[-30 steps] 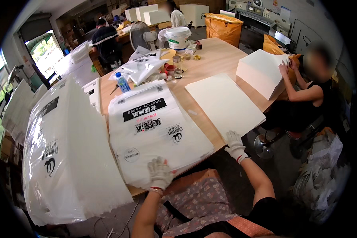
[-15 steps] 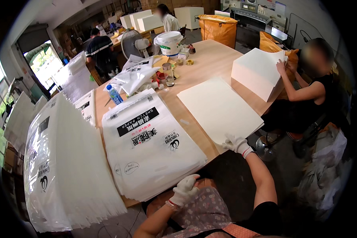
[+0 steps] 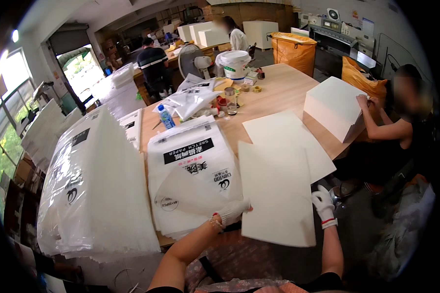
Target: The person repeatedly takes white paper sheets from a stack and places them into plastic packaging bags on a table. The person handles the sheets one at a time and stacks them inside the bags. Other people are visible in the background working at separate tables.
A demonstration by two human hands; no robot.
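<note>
1. Off-white paper (image 3: 276, 190), a large oblong piece, is held up between the two hands, just off the near edge of the wooden table (image 3: 274, 93); whether it is one sheet or several together is hard to make out.
2. The gloved left hand (image 3: 231, 213) grips its left edge low down, with bare fingertips showing at the margin.
3. The gloved right hand (image 3: 323, 205) is at the right edge, fingers partly bent and thumb against the paper or just beside it; I cannot say whether it pinches.
4. Behind, partly covered from this viewpoint, a flat paper stack (image 3: 283, 128) of the same colour lies on the tabletop.
5. To the left is a pile of printed plastic bags (image 3: 195, 215); farther left, a thick heap of glossy clear bags (image 3: 102, 195) overhangs the table.
6. By its look, the paper should be light and fairly stiff, yet floppy across its width, and easy to crease or dent at the corners.
7. Opposite long edges would be the soundest hold, fingers flat beneath and thumbs light; knitted gloves may slide a little on smooth paper.
</note>
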